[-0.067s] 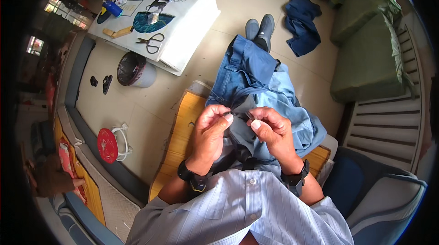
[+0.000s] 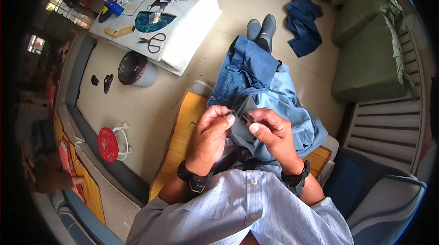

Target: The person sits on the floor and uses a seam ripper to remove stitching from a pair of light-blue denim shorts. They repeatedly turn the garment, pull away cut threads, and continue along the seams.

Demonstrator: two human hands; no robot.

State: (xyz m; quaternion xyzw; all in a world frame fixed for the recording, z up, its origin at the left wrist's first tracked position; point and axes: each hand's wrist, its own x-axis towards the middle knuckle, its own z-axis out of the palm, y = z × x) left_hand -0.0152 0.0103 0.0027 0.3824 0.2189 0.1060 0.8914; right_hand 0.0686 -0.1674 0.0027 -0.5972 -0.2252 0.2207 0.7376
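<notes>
a limp gray cloth (image 2: 242, 131), matte and softly creased, lies over the lap, between and just below the two hands. the left hand (image 2: 211, 130) is closed in a narrow pinch, thumb against curled forefinger, on a dark, bunched edge of it. the right hand (image 2: 273, 130) is pinched just as narrowly on a slim dark piece (image 2: 248, 117), too small to identify. the fingertips are near each other but apart.

beyond them, draped along the legs, are a heap of dark blue denim (image 2: 222, 84) with thick seams, a smoother panel of blue fabric (image 2: 257, 66), and pale blue denim (image 2: 305, 133) spreading in loose, rumpled folds to the right.

each wrist wears a chunky black band (image 2: 198, 183), close to the cuffless forearm; the shirt (image 2: 228, 204) is finely striped, with round pale buttons. under the lap shows a yellow wooden board (image 2: 178, 135) with visible grain.

farther out, smooth gray-blue shoes (image 2: 267, 28) rest on glossy tiles, beside a crumpled navy garment (image 2: 304, 22). on the white table (image 2: 194, 30) lie black-handled scissors (image 2: 157, 43) with looped grips. below stands a round, bag-lined bin (image 2: 147, 75); nearer is a stool with a red disc seat (image 2: 108, 145).
</notes>
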